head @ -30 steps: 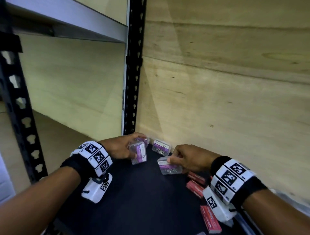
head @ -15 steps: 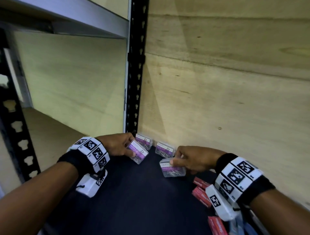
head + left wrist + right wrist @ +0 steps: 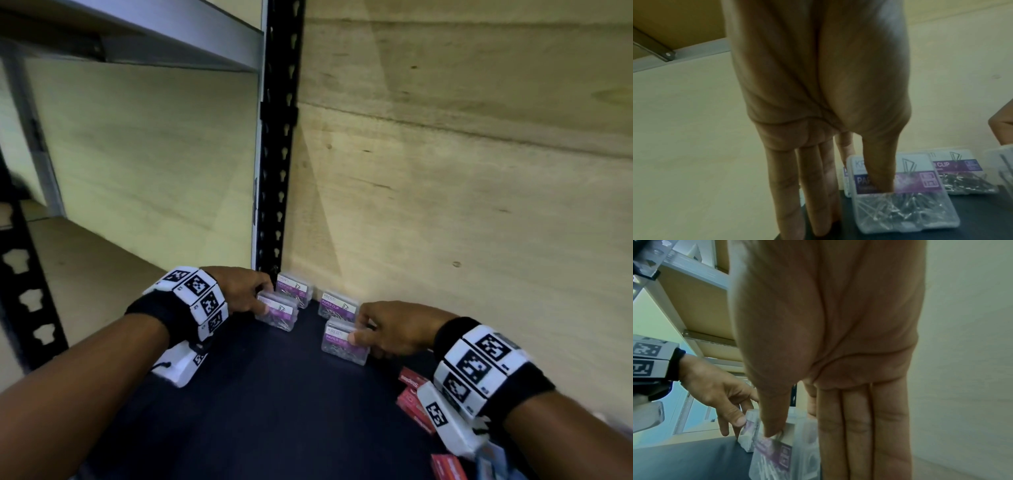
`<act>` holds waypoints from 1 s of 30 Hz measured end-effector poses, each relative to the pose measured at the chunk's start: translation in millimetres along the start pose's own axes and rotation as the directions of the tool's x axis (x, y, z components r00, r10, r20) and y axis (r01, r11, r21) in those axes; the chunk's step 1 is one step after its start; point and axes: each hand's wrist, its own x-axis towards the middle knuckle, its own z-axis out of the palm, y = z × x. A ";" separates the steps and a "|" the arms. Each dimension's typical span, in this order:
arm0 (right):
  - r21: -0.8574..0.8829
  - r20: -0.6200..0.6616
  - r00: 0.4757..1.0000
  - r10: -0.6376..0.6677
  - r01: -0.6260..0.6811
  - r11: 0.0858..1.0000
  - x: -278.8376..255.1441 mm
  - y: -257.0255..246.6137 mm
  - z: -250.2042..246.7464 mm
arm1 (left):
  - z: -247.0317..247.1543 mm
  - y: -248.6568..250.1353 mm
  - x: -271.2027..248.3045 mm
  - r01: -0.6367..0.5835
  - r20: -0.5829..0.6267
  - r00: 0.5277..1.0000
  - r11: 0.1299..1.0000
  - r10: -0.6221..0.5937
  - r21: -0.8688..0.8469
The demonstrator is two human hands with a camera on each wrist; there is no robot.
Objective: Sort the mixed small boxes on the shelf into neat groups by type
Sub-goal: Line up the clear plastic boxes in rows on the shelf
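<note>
Left hand (image 3: pixel 239 291) pinches clip box (image 3: pixel 278 312), thumb on lid, at 11 o'clock on shelf (image 3: pixel 274 394). Right hand (image 3: pixel 394 329) grips second box (image 3: pixel 342 346), 1 o'clock. Left box, tilted earlier, now flat.

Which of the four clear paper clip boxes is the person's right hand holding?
The front right box, nearest the red boxes. The right hand pinches it; the left hand holds the front left box, and two back boxes stand untouched.

Four clear paper clip boxes (image 3: pixel 344 305); at least four red boxes (image 3: pixel 412 399), partly hidden
</note>
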 end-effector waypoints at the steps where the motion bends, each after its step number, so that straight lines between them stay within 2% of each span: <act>1: 0.004 0.004 1.000 0.000 0.000 1.000 1.5 -1.2 -0.6 | -1.4 0.5 1.4 -0.006 0.000 1.000 1.000 0.006 0.009; 6: 0.073 0.048 0.998 0.031 -0.035 0.997 11.2 -0.8 1.5 | 0.5 -1.2 12.1 0.016 0.045 0.999 0.999 -0.018 0.032; 13: 0.143 0.113 0.992 0.048 -0.064 0.988 16.3 9.2 -3.1 | -3.9 -5.8 12.9 0.022 0.049 0.999 1.000 -0.021 -0.006; 30: 0.107 0.153 0.986 0.060 -0.077 0.991 36.5 -0.9 -4.5 | -5.4 -6.1 25.5 0.019 0.022 1.000 0.997 -0.017 -0.078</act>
